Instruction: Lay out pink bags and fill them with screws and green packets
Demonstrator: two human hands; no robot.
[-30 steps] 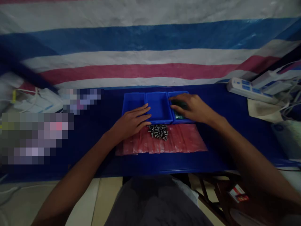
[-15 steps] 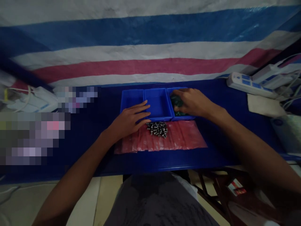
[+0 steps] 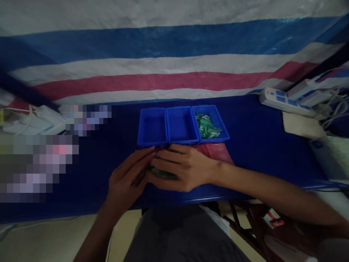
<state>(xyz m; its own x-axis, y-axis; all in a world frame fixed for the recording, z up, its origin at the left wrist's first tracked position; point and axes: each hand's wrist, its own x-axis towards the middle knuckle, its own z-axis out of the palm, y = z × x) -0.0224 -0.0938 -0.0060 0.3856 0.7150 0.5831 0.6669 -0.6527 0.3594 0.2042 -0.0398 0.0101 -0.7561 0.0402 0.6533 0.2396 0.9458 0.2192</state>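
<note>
Striped plastic sheeting [image 3: 174,42] in white, blue and red is hung behind a dark blue table [image 3: 245,153]. On the table, a blue middle tray [image 3: 182,125] is flanked closely by a left tray [image 3: 152,125] and a right tray [image 3: 212,112], their long sides pointed away from the body. Green packets [image 3: 208,128] are heaped in the tray to the right of the middle tray, perhaps so that they are kept together within reach.

Just on the near side of the middle tray, red plastic [image 3: 218,152] is laid flat, stretched left to right and largely covered by the hands. Between the hands, also nearer the body than the middle tray, a green bundle [image 3: 164,173] is partly shown. Its visible strip is directed left to right, dipping slightly rightward; its ends are hidden, so its full long axis cannot be told.

The bundle is covered by the right hand [image 3: 181,169], whose fingers are curved and pointed left. The left hand [image 3: 129,176] is cupped from the other side, its fingers angled toward the middle tray. Both are brought together, apparently to keep loose pieces gathered; how firmly anything is gripped cannot be told.

Well to the right of the middle tray, a power strip [image 3: 285,100] is set.
</note>
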